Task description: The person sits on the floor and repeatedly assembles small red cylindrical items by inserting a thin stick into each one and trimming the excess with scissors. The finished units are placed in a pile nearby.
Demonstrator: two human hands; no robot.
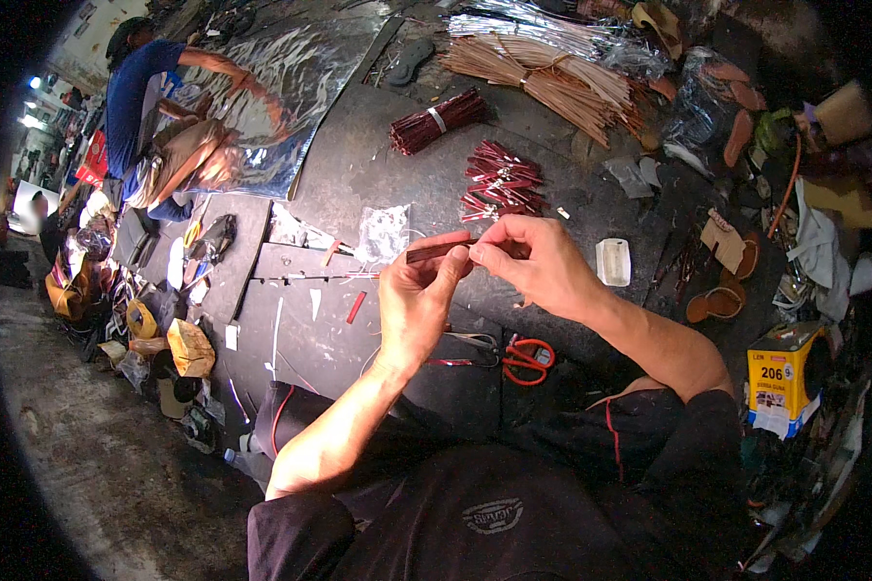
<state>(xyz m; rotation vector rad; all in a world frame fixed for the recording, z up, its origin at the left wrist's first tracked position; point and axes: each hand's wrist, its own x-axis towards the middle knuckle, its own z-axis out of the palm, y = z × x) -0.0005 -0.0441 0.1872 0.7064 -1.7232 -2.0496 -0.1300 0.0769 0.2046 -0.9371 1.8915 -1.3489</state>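
In the middle, my left hand is closed around a short dark red-brown strap, which lies along its fingers. My right hand pinches at the strap's right end, thumb against forefinger; any small part between those fingertips is hidden. Just beyond my hands is a loose pile of dark red straps with small shiny metal pieces. Behind it rests a bundle of dark red strips bound with a white band. Scissors with orange-red handles lie below my right hand.
A small white tray stands to the right, a clear plastic bag to the left. Tan strip bundles lie at the back. A yellow can is at far right. At upper left another person leans over a shiny silver sheet.
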